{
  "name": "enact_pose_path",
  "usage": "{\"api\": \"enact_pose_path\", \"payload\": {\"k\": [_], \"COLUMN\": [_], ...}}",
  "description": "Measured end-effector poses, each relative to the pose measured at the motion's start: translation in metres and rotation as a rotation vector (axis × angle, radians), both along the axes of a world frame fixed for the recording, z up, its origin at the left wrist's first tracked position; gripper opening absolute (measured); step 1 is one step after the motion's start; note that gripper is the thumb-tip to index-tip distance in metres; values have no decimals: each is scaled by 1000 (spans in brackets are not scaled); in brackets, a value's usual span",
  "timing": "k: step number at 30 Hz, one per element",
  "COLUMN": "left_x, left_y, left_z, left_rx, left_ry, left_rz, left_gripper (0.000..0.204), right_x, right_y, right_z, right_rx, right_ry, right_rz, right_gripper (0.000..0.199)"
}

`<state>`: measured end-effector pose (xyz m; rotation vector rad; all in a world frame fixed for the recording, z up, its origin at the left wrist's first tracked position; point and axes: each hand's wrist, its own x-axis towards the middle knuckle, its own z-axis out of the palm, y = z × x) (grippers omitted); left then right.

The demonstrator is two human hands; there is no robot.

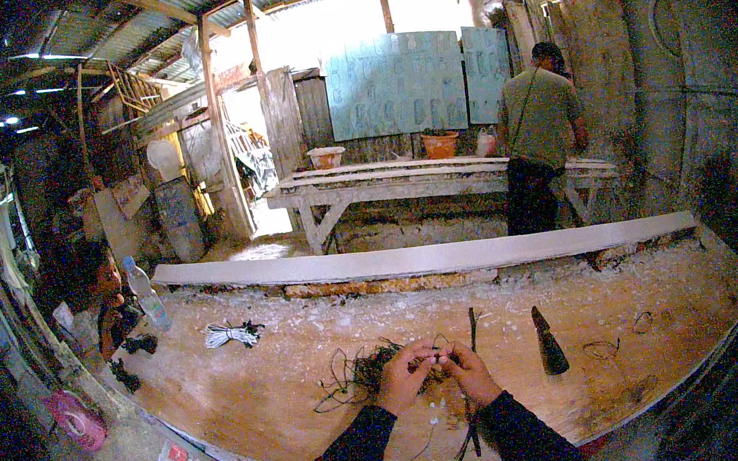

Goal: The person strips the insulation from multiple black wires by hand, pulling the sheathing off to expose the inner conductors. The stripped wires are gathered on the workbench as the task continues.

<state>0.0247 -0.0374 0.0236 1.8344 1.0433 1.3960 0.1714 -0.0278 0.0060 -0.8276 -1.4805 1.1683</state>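
Observation:
Both hands meet over the wooden table [308, 432], fingertips nearly touching. My left hand [401, 380] is closed in a pinch, and so is my right hand [474, 375]. Between the fingertips is a thin dark cord, a small loop of it rising above them; its exact kind is too small to tell. Beside my left hand lies a tangle of thin dark cord [367, 371], partly hidden behind the hand. A narrow dark strand bundle [473, 323] runs beneath my right hand and reappears near the front edge. To the right stands a dark pointed cone [550, 346].
A tied bundle of white cords [232, 334], a clear bottle [146, 295] and dark small bundles [138, 344] lie left, near another person [109, 295]. A long white ledge [425, 259] bounds the far side. Behind it, a person [541, 116] stands at a workbench [382, 180].

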Motion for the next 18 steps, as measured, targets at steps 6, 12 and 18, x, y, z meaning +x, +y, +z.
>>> {"api": "enact_pose_path", "payload": {"k": [6,12,18], "left_x": [-2,0,2], "left_y": [7,11,16], "left_z": [-4,-14,-23], "left_rx": [-34,-12,-136], "left_ry": [0,-41,-188], "left_rz": [-10,-30,-174], "left_gripper": [15,12,13], "right_x": [1,3,4], "right_y": [-7,-8,-8], "right_z": [14,16,18], "right_rx": [-149,-155,-159], "right_ry": [116,134,152], "right_rz": [136,96,-8], "right_gripper": [11,10,12]}}
